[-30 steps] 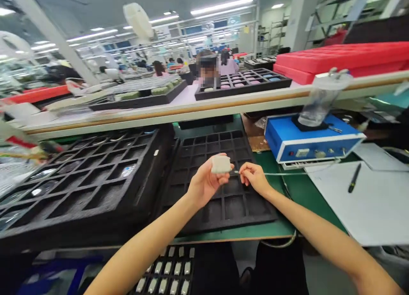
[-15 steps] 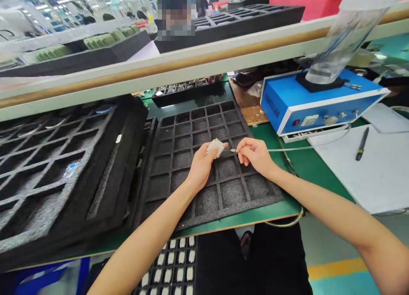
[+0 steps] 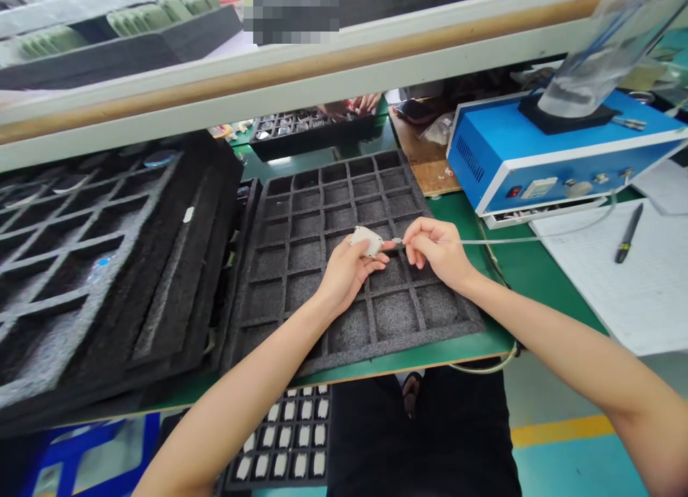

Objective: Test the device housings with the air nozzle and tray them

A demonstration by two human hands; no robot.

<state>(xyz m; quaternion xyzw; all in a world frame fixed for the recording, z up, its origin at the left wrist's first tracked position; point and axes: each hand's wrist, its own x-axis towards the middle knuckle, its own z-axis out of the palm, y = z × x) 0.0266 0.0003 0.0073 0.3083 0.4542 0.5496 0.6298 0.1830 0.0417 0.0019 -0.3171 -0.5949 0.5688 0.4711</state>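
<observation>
Pale casing (image 3: 366, 242) held above the gridded black tray (image 3: 395, 314)
Left hand (image 3: 344, 276) grasps it, long axis running sideways, dipping rightward; right hand (image 3: 439, 252) pinches a thin tube (image 3: 499, 242), its tip (image 3: 397, 241) pointing left towards the casing.

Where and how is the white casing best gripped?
I'd probably grip the white casing by its left edge, coming from the left, thumb above and fingers beneath, much as the left hand does. It is small and blocky, and the thin tube in the right hand points toward its right side, so leave that side clear.
</observation>
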